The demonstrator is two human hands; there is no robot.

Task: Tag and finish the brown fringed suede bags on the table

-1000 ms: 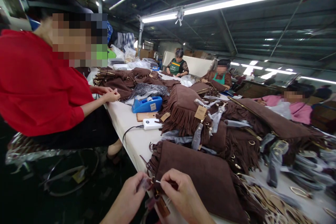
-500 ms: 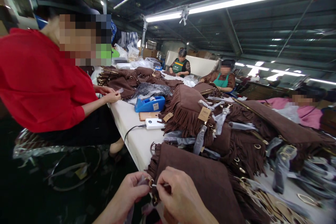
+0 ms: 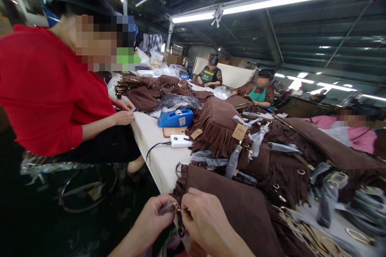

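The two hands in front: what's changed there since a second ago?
The right hand has closed in on the left hand; the white bit between them no longer shows. The view has turned slightly left. The left hand still pinches clear plastic by the gold ring; the brown bag and tape dispenser stayed put.

Holds left hand (image 3: 158, 213) in a pinch just beside curled right hand (image 3: 205, 217), with forearms (image 3: 131, 239) angled inward.
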